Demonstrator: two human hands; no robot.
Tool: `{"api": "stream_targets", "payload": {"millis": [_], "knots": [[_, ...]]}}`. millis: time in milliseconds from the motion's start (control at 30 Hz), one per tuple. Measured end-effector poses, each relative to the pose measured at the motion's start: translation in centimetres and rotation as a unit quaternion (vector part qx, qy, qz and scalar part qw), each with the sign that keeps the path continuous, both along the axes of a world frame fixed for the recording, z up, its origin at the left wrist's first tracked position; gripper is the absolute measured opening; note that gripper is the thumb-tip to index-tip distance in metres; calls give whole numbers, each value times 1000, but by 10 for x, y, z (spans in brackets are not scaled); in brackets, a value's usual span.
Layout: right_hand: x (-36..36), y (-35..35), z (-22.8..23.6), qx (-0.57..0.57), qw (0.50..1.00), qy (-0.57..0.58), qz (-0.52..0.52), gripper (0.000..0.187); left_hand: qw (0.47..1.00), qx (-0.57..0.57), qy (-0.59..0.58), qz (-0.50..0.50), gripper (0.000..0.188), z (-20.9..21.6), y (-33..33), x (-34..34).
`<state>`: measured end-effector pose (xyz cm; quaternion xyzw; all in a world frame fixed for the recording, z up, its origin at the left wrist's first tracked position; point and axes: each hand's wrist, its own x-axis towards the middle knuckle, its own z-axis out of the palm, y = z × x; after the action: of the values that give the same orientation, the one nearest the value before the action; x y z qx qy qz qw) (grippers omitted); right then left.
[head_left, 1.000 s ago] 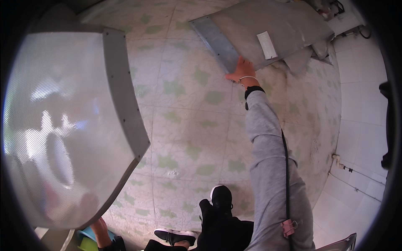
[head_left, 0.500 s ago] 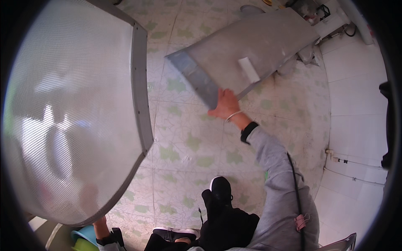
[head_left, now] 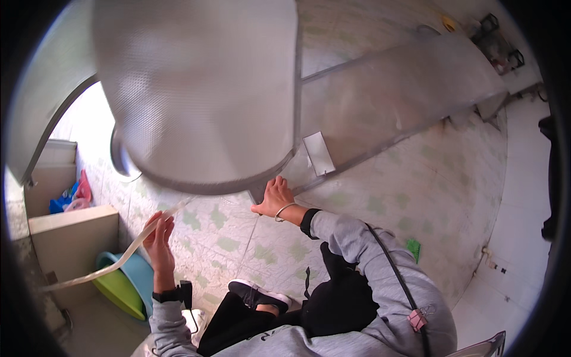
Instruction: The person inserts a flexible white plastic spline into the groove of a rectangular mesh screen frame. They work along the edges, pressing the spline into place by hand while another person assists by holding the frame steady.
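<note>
My right hand is closed on the near corner of a long grey panel, which slants away to the far right with a white label on it. Beside that hand, a large mesh-textured panel with a rounded grey rim covers part of the long panel's near end. What supports the mesh panel is not visible. My left hand grips a pale, see-through hose between thumb and fingers. The hose's free end points toward the mesh panel's lower rim.
A green basin and a blue basin lean by a low ledge at the left. Red and blue bags lie behind it. A black crate stands far right; white tiled wall with piping borders the right.
The mesh panel now sits at the centre of the view instead of the left. My left hand has come out from beneath it, showing the hose. My right hand stays on the long panel.
</note>
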<state>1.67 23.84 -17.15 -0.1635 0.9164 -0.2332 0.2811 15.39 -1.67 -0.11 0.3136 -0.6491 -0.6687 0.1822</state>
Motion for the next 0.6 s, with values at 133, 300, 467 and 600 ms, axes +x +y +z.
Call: {"api": "stream_targets", "payload": {"millis": [133, 300, 467, 600], "knots": [[20, -15, -4, -82, 993, -45, 66, 109, 999, 1, -30, 22, 27, 6, 9, -2], [17, 13, -20, -183, 955, -151, 180, 67, 1000, 4, -12, 2, 26, 10, 21, -6], [-8, 59, -21, -209, 968, -70, 121, 24, 996, -81, 40, 2, 24, 11, 17, -33], [-28, 68, -13, -98, 980, 169, 38, 58, 990, -138, 35, -1, 22, -2, 4, -60]]}}
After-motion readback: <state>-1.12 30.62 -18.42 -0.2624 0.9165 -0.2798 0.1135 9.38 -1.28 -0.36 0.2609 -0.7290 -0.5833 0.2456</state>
